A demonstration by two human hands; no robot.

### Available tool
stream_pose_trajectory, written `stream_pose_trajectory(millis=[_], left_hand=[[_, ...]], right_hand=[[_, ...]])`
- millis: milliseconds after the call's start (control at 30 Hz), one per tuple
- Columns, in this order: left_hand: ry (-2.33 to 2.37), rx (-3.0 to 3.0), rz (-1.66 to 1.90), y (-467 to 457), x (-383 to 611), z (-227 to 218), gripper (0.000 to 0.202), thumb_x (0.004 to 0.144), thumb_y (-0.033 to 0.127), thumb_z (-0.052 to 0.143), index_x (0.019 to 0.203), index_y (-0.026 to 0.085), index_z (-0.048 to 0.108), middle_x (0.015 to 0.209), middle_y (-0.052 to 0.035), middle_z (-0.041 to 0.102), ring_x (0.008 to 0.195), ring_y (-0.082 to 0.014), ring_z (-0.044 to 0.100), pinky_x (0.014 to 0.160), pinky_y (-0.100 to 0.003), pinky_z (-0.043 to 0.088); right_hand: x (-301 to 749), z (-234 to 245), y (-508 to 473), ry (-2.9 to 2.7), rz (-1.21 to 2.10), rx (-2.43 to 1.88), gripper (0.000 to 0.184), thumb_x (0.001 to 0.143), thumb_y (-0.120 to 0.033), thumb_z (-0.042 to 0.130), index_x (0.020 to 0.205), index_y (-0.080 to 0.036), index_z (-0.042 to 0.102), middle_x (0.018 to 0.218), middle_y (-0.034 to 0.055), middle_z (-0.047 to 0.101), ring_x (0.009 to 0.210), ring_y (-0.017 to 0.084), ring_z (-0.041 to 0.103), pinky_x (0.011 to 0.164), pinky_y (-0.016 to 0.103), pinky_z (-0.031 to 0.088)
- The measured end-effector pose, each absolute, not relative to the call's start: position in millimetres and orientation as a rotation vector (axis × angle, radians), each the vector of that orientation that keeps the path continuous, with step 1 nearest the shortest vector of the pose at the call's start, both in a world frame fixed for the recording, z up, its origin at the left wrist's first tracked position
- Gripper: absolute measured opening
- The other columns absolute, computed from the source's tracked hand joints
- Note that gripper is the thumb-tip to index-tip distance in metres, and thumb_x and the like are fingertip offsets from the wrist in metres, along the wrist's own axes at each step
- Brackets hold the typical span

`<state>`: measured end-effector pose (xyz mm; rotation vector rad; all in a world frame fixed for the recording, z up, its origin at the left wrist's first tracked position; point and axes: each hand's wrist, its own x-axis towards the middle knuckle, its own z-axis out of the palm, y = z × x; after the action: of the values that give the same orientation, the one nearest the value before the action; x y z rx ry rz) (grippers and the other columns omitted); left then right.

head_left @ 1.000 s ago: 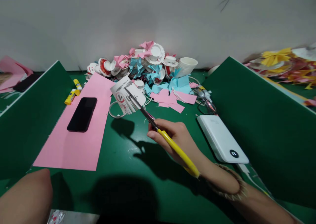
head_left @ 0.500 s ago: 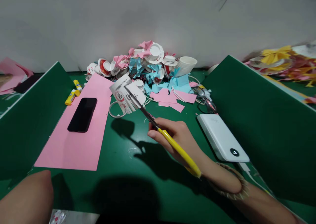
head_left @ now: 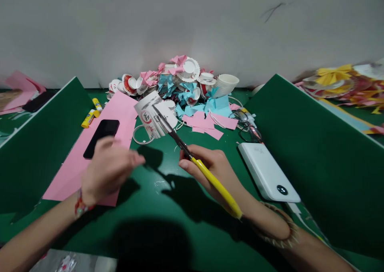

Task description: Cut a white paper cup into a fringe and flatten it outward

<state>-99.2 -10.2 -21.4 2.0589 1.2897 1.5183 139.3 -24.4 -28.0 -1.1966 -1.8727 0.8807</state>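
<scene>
My right hand grips a pair of scissors with yellow handles, fingers near the pivot and the handles lying over the hand. The long blades reach across a white paper cup printed with red and grey marks. That cup hangs at the blade ends, its shadow on the table below; how the blades meet it cannot be made out. My left hand, blurred by motion, hovers over the pink paper beside the black phone, clear of the cup.
Cut paper cups with pink and blue bows are heaped along the wall. Glue sticks lie left. Pink scraps, eyeglasses and a white power bank are on the right. Green dividers border both sides.
My left hand has come up from the lower left to above the pink paper and the phone's near end. My right hand, scissors and cup stay nearly in place.
</scene>
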Motion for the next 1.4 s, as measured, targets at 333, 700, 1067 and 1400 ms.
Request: stream_pose_trajectory(millis=[333,700,1067,1400], left_hand=[[0.690,1.047,1.483,47.4,-17.1,4.0,0.040,0.074,0.059,0.062,0.086,0.020,0.057,0.093,-0.0081,0.067,0.111,-0.0287,0.059,0.085,-0.041,0.054],[0.626,1.093,1.599,61.2,-14.3,-9.3,0.036,0.079,0.054,0.059,0.088,0.020,0.062,0.083,-0.0051,0.068,0.083,-0.0220,0.067,0.069,-0.036,0.055],[0.742,1.127,1.638,61.8,-15.5,-8.3,0.045,0.070,0.066,0.063,0.080,0.022,0.061,0.072,-0.0036,0.064,0.091,-0.0255,0.063,0.072,-0.036,0.050],[0.738,1.064,1.651,62.4,-13.2,-11.7,0.039,0.077,0.057,0.062,0.083,0.019,0.058,0.081,-0.0048,0.064,0.111,-0.0287,0.061,0.084,-0.039,0.055]], right_hand=[[137.5,-29.5,-25.4,-1.872,0.864,-1.136,0.041,0.086,-0.054,0.051,0.068,-0.017,0.054,0.054,-0.0028,0.043,0.048,0.009,0.033,0.045,0.021,0.031],[136.7,-33.9,-23.4,-1.872,0.842,-1.114,0.038,0.086,-0.049,0.053,0.064,-0.018,0.051,0.050,-0.0050,0.038,0.047,0.008,0.029,0.042,0.020,0.028],[134.3,-36.3,-26.1,-1.845,0.840,-1.094,0.034,0.086,-0.043,0.054,0.064,-0.018,0.051,0.050,-0.0044,0.039,0.046,0.008,0.030,0.042,0.020,0.029],[134.9,-38.1,-23.5,-1.861,0.798,-1.116,0.036,0.087,-0.043,0.053,0.062,-0.018,0.049,0.050,-0.0048,0.037,0.046,0.008,0.030,0.042,0.020,0.028]])
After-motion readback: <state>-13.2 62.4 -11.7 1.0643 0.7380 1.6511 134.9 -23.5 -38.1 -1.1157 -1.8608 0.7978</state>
